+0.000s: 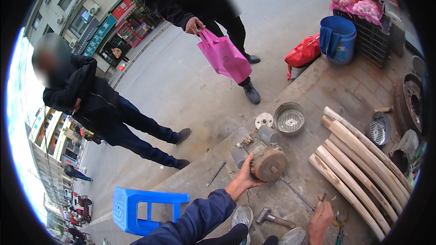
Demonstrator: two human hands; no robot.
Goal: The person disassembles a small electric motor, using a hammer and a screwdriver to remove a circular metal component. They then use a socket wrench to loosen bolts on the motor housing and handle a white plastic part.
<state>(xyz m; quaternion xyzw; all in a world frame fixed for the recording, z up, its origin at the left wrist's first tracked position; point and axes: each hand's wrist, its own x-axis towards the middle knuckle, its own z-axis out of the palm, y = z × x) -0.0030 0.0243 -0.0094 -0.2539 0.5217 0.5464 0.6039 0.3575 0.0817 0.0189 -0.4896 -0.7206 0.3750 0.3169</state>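
Your right hand [321, 220] sits at the bottom edge of the frame, right of centre, curled around a thin tool whose tip pokes up just above the knuckles; what kind of tool it is I cannot tell. Left of it, a small hammer [274, 218] lies on the pavement between your shoes. Your left hand [245, 178], coming up from a dark blue sleeve in the lower middle, is spread wide and pressed against the near side of a rusty electric motor [265, 159], which lies on the pavement just right of the frame's centre with its round end cap facing you. A long metal rod [297, 193] runs from under the motor toward your right hand. Just above the motor sit a round fan cover [289, 118] and a white disc [264, 120]. Pale wooden poles [359, 168] lie side by side on the right. In the lower left stands a blue plastic stool [136, 208]. Upper right holds a blue bucket [338, 38] and a red bag [303, 53]. At top centre, another person's hand holds a pink bag [225, 56], and a second bystander stands at the left.
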